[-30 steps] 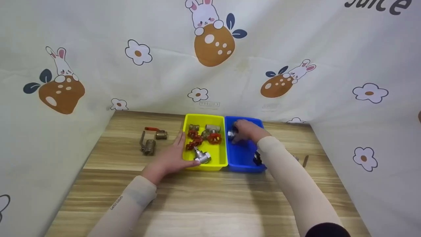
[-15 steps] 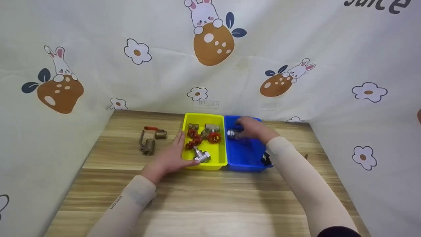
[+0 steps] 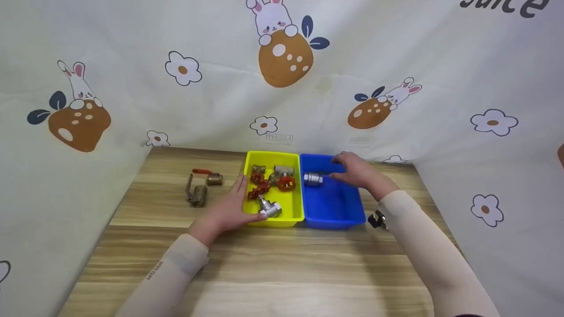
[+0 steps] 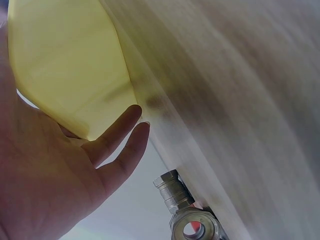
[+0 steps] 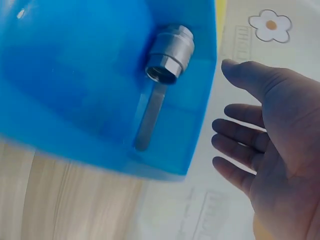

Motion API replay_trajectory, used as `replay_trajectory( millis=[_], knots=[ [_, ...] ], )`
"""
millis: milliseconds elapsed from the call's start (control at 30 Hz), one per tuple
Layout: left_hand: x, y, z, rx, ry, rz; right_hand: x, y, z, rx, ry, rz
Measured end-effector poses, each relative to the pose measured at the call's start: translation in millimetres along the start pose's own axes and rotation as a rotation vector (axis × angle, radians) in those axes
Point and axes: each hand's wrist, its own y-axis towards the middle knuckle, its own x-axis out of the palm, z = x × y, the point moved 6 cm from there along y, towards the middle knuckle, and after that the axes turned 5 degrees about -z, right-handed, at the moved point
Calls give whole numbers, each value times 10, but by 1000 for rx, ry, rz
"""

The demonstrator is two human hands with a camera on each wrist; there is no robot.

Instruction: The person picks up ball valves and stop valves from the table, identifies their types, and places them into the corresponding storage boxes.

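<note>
"What's leftmost?"
"Two valves (image 3: 199, 196) on the table (image 3: 264, 268). Next comes the left hand (image 3: 227, 215), fingers spread against the yellow bin (image 3: 289, 208), thumb at its front; how firmly it presses, I can't tell."
"Inside that bin?"
"More valves (image 3: 286, 184), some with red wheels."
"And the silver fitting (image 3: 313, 178)?"
"Lying in the blue bin (image 3: 332, 207), by its left wall. Farther right, the right hand (image 3: 359, 172) has thumb and fingers well apart, holding nothing, near that bin's back right corner."

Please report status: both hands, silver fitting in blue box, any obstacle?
Left hand against yellow box. Right hand empty, by blue box. Silver fitting lying in blue box. Nothing seen between right hand and silver fitting.
</note>
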Motion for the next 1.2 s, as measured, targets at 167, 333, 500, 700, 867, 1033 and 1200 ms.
replay_trajectory(
  millis=[167,333,500,700,867,1033,1200],
  knots=[
    [-15,0,-3,4,18,2,-123,-193,142,21,34,101],
    [-18,1,-9,-3,37,-1,-140,-356,319,62,68,169],
    [-9,17,-14,-13,26,-5,-123,-486,458,103,99,195],
    [5,25,-21,-10,20,-6,-116,-673,593,156,134,217],
    [6,28,-15,-4,27,1,-84,-827,692,171,171,247],
    [9,29,-7,-5,30,1,-58,-965,794,206,237,248],
    [22,16,-1,0,23,-4,-48,-1091,891,263,245,225]
  ],
)
